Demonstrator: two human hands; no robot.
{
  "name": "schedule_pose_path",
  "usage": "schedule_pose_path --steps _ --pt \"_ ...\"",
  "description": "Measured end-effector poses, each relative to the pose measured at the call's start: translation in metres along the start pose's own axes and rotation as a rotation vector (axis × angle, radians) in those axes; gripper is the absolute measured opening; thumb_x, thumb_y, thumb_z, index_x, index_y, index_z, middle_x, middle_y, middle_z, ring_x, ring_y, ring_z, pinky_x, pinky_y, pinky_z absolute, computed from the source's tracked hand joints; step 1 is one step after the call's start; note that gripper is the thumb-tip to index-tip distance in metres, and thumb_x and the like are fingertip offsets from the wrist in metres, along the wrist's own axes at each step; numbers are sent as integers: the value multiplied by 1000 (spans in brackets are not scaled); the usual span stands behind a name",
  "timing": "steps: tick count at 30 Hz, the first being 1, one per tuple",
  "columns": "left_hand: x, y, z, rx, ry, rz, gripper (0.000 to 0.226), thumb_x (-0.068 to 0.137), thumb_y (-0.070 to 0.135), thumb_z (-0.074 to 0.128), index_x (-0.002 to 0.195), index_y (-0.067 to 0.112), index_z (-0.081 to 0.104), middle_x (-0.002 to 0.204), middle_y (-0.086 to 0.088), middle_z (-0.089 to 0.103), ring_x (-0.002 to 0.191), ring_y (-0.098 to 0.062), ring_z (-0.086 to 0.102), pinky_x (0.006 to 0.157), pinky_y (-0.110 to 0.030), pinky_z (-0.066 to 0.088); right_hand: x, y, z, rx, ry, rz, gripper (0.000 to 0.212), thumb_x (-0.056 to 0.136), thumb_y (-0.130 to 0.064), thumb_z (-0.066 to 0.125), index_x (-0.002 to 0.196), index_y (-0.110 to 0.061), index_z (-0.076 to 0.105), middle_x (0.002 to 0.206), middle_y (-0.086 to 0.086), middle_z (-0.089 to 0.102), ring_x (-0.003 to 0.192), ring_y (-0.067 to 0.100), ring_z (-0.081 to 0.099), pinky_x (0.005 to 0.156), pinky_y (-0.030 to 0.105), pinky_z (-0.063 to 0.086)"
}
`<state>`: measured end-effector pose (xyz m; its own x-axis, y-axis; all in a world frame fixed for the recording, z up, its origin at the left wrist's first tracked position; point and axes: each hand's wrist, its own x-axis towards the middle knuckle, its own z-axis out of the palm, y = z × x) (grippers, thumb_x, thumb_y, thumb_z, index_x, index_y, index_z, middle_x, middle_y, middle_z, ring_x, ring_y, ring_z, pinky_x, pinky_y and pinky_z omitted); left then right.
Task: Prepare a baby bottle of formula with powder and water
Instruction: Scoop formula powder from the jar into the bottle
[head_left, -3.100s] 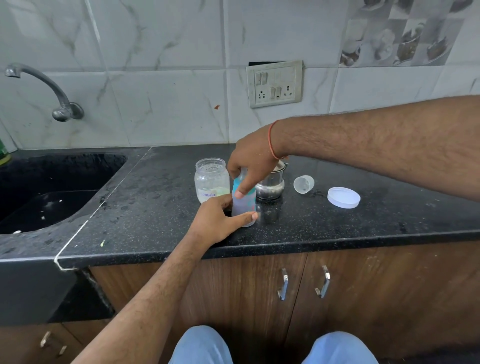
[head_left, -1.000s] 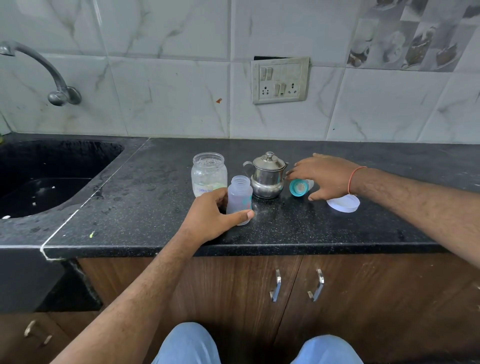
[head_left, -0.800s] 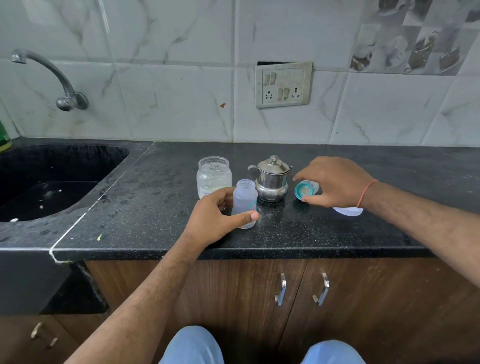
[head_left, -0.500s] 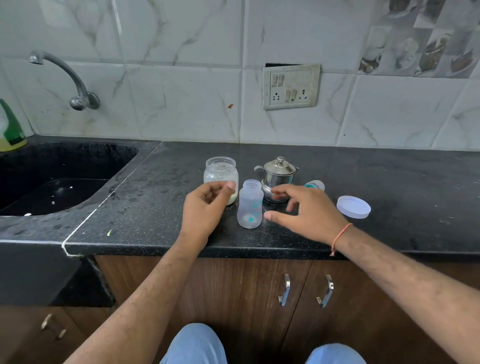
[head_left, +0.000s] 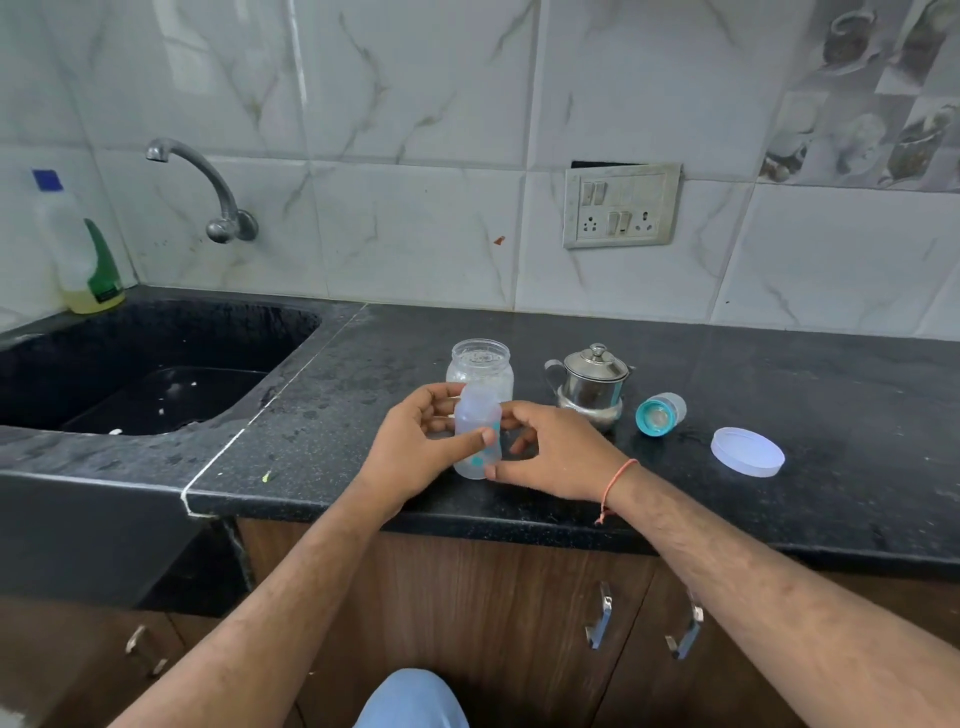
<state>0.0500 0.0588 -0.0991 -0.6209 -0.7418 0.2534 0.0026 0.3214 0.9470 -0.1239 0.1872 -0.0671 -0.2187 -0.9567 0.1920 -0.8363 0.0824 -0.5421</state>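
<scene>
A clear baby bottle (head_left: 477, 421) with teal markings stands uncapped near the front of the black counter (head_left: 779, 499). My left hand (head_left: 415, 447) wraps it from the left, thumb across its front. My right hand (head_left: 550, 452) touches it from the right with thumb and fingertips. Directly behind stands an open clear jar (head_left: 480, 364) holding pale powder. A lidded steel pot (head_left: 593, 384) sits to the right of the jar. The bottle's teal cap with its nipple (head_left: 658, 414) lies on its side further right.
A white jar lid (head_left: 747, 451) lies flat at the right. The black sink (head_left: 130, 374) with a wall tap (head_left: 208, 182) fills the left side, a soap bottle (head_left: 78, 249) in its corner. A switch plate (head_left: 621, 205) is on the tiled wall. Cabinet handles (head_left: 600, 616) sit below.
My right hand set the teal cap down beside the pot and came across to the bottle. My left hand let go briefly, then closed on the bottle again.
</scene>
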Motion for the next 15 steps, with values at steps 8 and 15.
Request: schedule_pose_path --steps 8,15 --pt "-1 -6 -39 70 129 5 53 78 22 100 124 25 74 112 6 84 104 -12 80 100 -42 65 31 -17 -15 -271 247 8 64 96 -53 62 154 -44 38 138 4 55 117 25 62 102 37 50" --pt "-7 -7 -38 7 109 -11 53 82 20 97 129 24 72 115 7 84 109 -13 80 107 -46 61 52 -22 -29 -344 169 71 27 94 -59 64 95 -33 66 73 -12 58 92 25 69 73 31 42"
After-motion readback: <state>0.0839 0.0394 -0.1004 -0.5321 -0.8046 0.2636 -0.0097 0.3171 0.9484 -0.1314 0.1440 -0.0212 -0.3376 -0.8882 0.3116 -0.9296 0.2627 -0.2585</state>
